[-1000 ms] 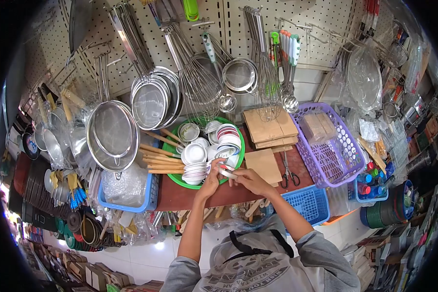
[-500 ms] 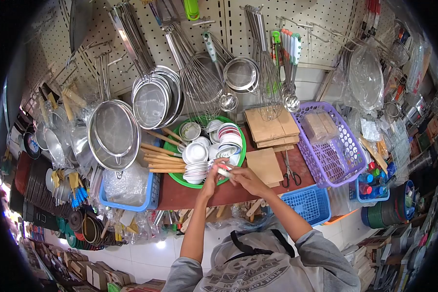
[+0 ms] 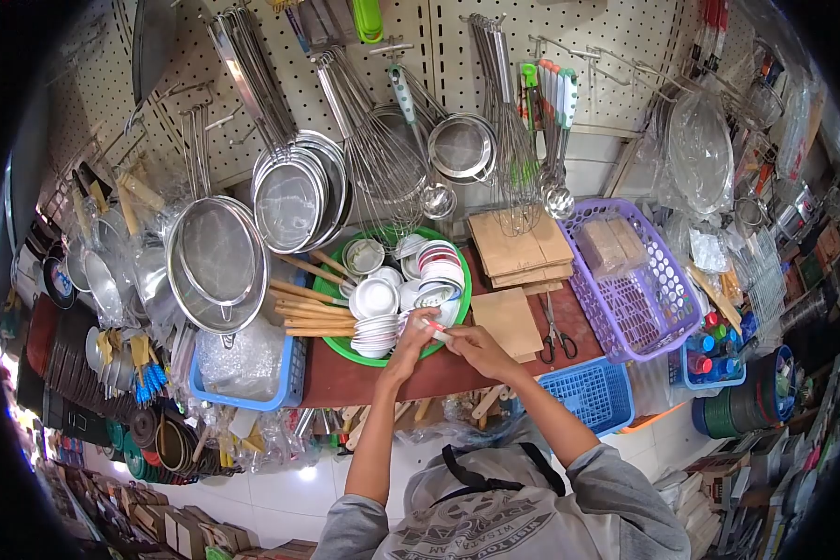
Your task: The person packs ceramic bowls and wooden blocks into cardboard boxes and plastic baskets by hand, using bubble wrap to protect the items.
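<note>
My left hand (image 3: 411, 343) is closed around a small white-and-red object (image 3: 436, 329) at the front right edge of a green basin (image 3: 345, 353). On the other side, my right hand (image 3: 481, 351) pinches the same object's right end. Its exact kind is hidden by my fingers. Just behind my hands, the basin holds stacks of small white bowls (image 3: 375, 297), some with red or patterned rims. Wooden-handled tools (image 3: 317, 322) stick out over its left side.
Brown paper sheets (image 3: 506, 322) and black scissors (image 3: 555, 331) lie right of the basin. Beyond them stands a purple basket (image 3: 639, 303), with a blue basket (image 3: 593, 392) in front. Whisks (image 3: 383, 159) and strainers (image 3: 219, 257) hang above and to the left.
My hands have shifted slightly, still together on the object. Less of its white part shows between my fingers now. The basin and bowls have stayed in place.
</note>
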The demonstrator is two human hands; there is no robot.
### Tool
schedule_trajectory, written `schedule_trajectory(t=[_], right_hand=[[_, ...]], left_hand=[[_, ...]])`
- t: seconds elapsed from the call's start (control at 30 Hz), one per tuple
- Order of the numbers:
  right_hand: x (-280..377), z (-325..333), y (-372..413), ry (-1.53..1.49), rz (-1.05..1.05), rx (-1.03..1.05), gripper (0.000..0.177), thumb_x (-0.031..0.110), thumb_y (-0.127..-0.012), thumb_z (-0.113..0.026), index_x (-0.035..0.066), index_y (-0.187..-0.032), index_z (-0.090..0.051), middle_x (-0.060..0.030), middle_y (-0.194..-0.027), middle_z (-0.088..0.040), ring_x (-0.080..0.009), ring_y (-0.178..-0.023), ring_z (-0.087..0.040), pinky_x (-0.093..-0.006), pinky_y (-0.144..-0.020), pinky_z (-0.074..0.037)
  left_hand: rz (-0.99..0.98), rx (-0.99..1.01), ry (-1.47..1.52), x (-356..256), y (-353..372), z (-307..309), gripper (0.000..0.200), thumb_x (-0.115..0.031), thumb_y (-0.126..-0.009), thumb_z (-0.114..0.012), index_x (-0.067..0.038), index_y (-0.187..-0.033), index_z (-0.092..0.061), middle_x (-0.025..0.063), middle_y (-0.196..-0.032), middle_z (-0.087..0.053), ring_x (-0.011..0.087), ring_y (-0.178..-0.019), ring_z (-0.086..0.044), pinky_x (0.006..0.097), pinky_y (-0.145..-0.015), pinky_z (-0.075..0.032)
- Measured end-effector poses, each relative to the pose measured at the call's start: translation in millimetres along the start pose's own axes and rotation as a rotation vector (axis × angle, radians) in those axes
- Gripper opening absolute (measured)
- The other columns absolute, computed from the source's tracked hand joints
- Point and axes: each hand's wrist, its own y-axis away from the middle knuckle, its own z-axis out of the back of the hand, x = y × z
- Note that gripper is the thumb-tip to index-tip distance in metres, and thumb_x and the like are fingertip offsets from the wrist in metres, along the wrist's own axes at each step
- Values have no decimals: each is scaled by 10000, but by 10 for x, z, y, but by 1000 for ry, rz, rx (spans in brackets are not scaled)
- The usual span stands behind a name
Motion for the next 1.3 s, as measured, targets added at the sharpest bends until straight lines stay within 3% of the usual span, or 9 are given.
schedule_trajectory(t=[0.23,0.33,0.43,0.67,0.73,0.83,1.03,1.13,1.3], right_hand=[[-29,-44,-60,-157,189,49,223,157,-957,-421,13,-822,-525,-26,-772,-464,-125,-706,-405,-288,-665,-349],[-82,-13,-54,-87,116,18,214,143,-949,-419,7,-829,-532,-28,-784,-479,-128,-732,-423,-281,-694,-362],[-134,29,-42,-19,55,-1,202,127,-937,-428,0,-826,-539,-29,-782,-489,-132,-745,-438,-279,-708,-370],[-155,-45,-42,-193,189,23,196,130,-914,-463,4,-781,-532,-28,-750,-479,-133,-701,-424,-296,-663,-347],[-193,9,-35,-65,149,22,198,134,-911,-457,8,-777,-530,-28,-767,-504,-134,-716,-445,-292,-677,-360],[-160,17,-25,14,85,-8,203,146,-906,-452,17,-768,-523,-28,-776,-519,-136,-728,-464,-290,-690,-372],[-20,-48,-75,-85,151,30,221,176,-905,-450,25,-757,-511,-29,-731,-478,-137,-716,-452,-294,-685,-372],[-28,-44,-92,-70,210,53,229,183,-917,-447,23,-767,-511,-35,-735,-487,-138,-721,-453,-297,-691,-374],[-135,2,-105,7,109,69,229,182,-935,-452,25,-781,-515,-38,-762,-508,-134,-734,-450,-296,-695,-373]], left_hand=[[94,18,276,17,-9,90,583,-521,-990,-408,-60,-1345,-451,2,-1040,-567,107,-942,-506,261,-789,-383],[12,13,212,-16,-4,46,608,-528,-976,-429,-57,-1359,-446,6,-1027,-558,119,-917,-508,263,-793,-385],[-100,-31,-172,30,-15,8,503,-393,-974,-458,-86,-1372,-435,11,-1070,-524,99,-867,-431,250,-762,-354],[45,36,227,71,-3,88,564,-457,-947,-516,-103,-1378,-434,10,-1088,-506,124,-952,-483,266,-815,-363],[72,30,266,-57,23,54,561,-450,-948,-519,-106,-1382,-432,12,-1090,-505,129,-964,-488,278,-830,-369],[-158,-24,-331,-25,-20,28,498,-355,-982,-479,-89,-1395,-401,28,-1102,-511,123,-940,-470,259,-826,-369],[73,37,192,57,-15,89,460,-400,-1003,-444,-115,-1363,-427,18,-1092,-518,100,-916,-469,254,-781,-361],[64,61,330,97,-39,158,629,-566,-962,-461,-90,-1372,-418,38,-1093,-529,156,-981,-537,324,-860,-432],[-18,-23,-66,9,-10,73,653,-573,-977,-421,-48,-1364,-409,76,-1065,-555,185,-922,-583,346,-862,-455]])
